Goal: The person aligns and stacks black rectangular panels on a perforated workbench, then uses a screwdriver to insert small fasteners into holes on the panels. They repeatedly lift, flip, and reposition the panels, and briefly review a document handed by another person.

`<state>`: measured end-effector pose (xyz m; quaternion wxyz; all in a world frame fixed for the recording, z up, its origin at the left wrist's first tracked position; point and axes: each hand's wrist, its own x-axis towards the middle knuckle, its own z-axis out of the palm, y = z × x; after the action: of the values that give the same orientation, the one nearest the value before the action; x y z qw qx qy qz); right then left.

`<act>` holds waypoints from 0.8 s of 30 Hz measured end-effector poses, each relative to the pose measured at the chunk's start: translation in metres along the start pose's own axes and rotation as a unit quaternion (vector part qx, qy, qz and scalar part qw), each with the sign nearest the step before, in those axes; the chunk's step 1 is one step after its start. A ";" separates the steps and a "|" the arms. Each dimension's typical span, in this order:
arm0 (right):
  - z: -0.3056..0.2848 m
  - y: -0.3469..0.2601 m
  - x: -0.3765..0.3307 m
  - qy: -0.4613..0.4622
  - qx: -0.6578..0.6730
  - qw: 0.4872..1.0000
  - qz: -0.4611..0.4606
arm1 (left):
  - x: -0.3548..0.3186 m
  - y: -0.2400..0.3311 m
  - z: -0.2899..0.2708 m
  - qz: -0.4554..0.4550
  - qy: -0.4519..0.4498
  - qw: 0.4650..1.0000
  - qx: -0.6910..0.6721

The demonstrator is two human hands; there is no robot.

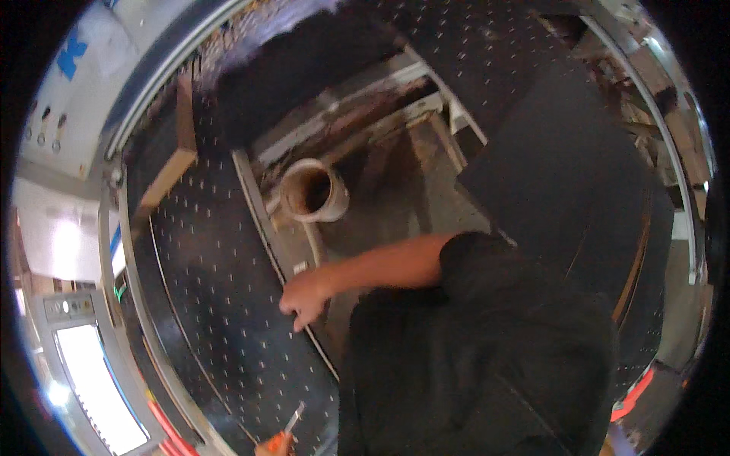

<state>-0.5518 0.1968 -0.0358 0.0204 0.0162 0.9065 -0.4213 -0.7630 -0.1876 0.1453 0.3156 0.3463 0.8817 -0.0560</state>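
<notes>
My right hand [306,298] reaches leftward from a black sleeve, with the forearm above the gap between the tables. Its fingers are curled at the metal-trimmed edge of the black table with rows of small pale studs [228,266]. Whatever may be under those fingers is hidden. At the lower edge, partly cut off, my left hand [266,448] is closed on an orange-handled tool [283,441]. A thin metal tip sticks up from the tool over the studded table; its exact kind cannot be made out.
In the gap stands a pale round pipe [342,199] with an open, brown-stained mouth. A wooden strip [169,176] lies at the table's far left. Another studded table [487,45] is at the far right. A lit screen [99,387] stands at left.
</notes>
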 end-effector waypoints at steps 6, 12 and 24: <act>-0.015 0.007 -0.013 0.083 -0.009 0.996 -0.008 | -0.018 0.038 -0.018 0.080 0.141 0.955 -0.247; -0.067 0.012 -0.049 0.262 -0.128 0.956 -0.029 | -0.022 0.049 -0.036 0.090 0.292 0.912 -0.273; -0.084 -0.020 -0.034 0.243 -0.078 0.956 -0.142 | -0.032 0.081 -0.032 0.075 0.242 0.950 -0.181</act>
<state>-0.5205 0.2475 0.0357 -0.2597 -0.0127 0.9071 -0.3311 -0.7090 -0.1349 0.1995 0.1540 0.3513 0.8983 0.2141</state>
